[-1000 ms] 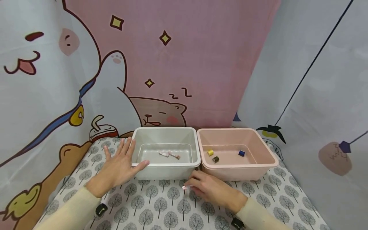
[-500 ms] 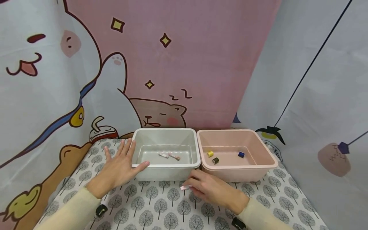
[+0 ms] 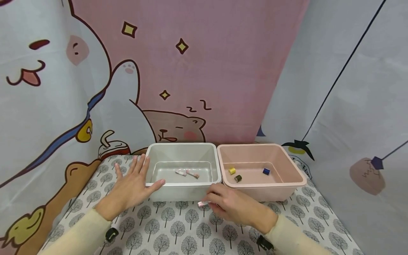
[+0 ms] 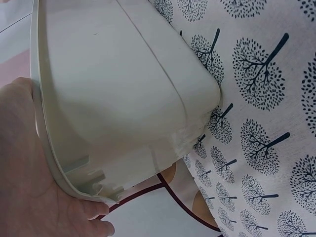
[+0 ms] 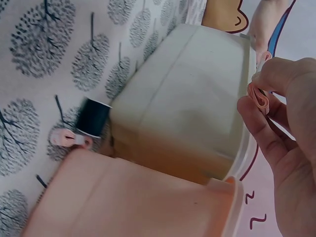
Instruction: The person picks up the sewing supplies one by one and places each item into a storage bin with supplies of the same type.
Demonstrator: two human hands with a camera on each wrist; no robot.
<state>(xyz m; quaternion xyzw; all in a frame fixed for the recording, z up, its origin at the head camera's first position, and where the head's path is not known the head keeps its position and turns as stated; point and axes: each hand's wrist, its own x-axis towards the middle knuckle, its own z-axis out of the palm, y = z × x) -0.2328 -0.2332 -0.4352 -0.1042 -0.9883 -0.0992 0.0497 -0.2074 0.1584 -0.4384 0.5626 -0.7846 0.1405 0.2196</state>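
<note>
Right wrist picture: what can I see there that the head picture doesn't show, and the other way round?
Only the right wrist view shows a dark spool and a loose pink bundle lying on the cloth beside the bins.

Only the head view shows what lies inside: a yellow spool, green spool and blue spool in the pink bin, and two small pieces in the white bin.

Both show the two bins, the cloth and the right hand pinching a small bundle.
</note>
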